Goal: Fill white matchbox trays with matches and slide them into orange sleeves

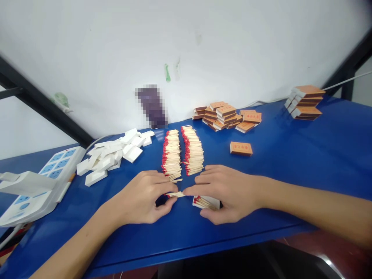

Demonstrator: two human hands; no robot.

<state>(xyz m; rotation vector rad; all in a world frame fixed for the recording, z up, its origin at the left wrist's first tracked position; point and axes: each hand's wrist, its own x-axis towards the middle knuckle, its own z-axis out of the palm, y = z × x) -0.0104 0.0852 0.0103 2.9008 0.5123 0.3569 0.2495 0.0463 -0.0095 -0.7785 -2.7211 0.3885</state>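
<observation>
Left hand (148, 197) pinches matches (175, 194) — right hand (225, 193) holds a part-filled tray (215, 201). Two match rows (172, 153) lie unboxed.

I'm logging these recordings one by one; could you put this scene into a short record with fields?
Left hand: pinches a bunch of matches
Right hand: curled around a tray with matches in it, grip unclear; forefinger at the bunch's plain ends
Beyond hands: two rows of matches, red heads leftward
Left side: white trays piled up; power strip
Back right: matchboxes, heaped and stacked; one nearer, alone
Surface: blue table
</observation>
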